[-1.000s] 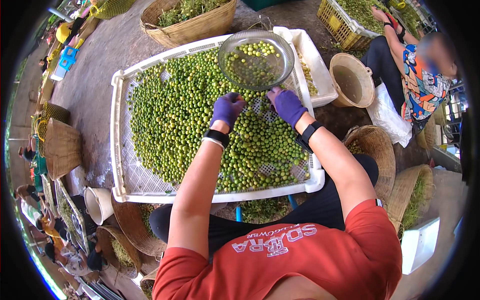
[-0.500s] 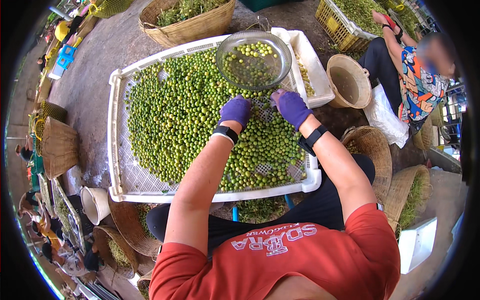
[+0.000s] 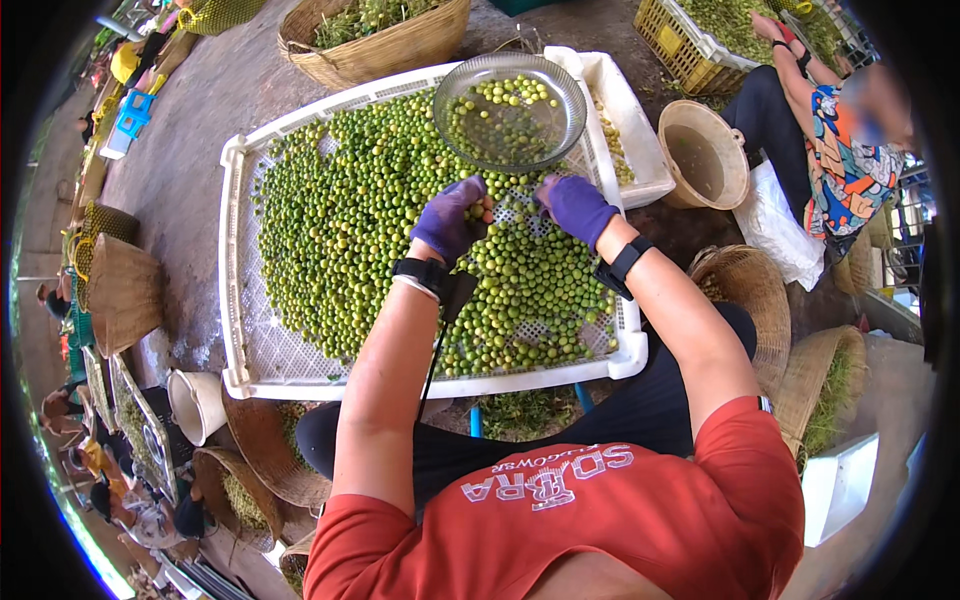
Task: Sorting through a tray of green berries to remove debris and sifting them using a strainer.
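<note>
A white slatted tray [image 3: 430, 388] lies before me, spread with small round green fruits [image 3: 350, 220], some yellowish. My left hand [image 3: 452, 218], in a purple glove, is curled above the fruits near the middle, palm turned inward. Green fruit shows at its closed fingers. Close by on the right, my right hand [image 3: 578, 208], gloved the same, has its fingers bent down at the fruits by the tray's right side; their tips are hidden. A clear ribbed bowl [image 3: 568, 125] stands just beyond both hands, with yellow-green fruits inside.
Right of the bowl is a white foam box [image 3: 650, 170] with pale fruits, then a beige bucket [image 3: 740, 185] of murky liquid. A seated person [image 3: 850, 170] is at the far right. Wicker baskets stand beyond the tray [image 3: 380, 55] and at both sides.
My left hand has turned inward and shifted slightly left, so that fruit now shows at its fingers and a dark piece shows at its wrist. My right hand has hardly moved.
</note>
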`<state>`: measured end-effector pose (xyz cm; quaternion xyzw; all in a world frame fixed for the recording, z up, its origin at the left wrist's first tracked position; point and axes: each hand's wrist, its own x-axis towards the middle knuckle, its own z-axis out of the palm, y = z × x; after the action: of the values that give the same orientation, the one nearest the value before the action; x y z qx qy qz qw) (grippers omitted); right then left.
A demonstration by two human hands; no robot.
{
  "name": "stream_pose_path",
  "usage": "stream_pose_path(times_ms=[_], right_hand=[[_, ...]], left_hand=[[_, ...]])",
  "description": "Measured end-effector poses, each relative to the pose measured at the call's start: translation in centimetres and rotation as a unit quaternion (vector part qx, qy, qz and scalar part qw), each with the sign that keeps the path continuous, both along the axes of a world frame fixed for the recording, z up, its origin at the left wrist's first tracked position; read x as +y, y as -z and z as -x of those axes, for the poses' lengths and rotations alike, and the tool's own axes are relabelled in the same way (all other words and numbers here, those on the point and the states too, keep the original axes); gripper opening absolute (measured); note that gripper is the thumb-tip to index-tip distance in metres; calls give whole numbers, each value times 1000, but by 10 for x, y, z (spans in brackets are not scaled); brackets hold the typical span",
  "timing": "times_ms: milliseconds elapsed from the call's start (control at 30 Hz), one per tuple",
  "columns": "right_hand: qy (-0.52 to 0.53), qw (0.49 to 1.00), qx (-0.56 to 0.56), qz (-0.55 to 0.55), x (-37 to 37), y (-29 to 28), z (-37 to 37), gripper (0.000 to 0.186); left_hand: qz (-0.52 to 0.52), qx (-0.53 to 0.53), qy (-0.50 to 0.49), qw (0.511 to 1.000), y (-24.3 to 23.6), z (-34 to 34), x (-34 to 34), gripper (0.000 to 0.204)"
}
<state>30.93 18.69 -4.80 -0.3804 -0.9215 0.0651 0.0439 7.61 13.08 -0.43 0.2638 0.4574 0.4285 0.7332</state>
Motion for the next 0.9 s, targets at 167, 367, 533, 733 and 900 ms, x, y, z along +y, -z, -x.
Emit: stream_pose_path(times_ms=[167,367,533,733,900], right_hand=[[28,998,-49,0,-14,-6,10,14],[119,976,181,32,-1,-77,9,17],[137,968,210,-18,21,-72,-2,18],[40,995,-16,-91,13,-2,4,10],[36,987,-48,-146,18,25,1,9]], left_hand=[[3,1,13,1000,-3,5,-8,26],[106,-164,-79,978,13,8,-17,30],[104,-146,-92,979,8,1,-16,23],[-184,477,82,856,28,-1,-8,24],[-183,654,246,692,13,-22,-3,23]])
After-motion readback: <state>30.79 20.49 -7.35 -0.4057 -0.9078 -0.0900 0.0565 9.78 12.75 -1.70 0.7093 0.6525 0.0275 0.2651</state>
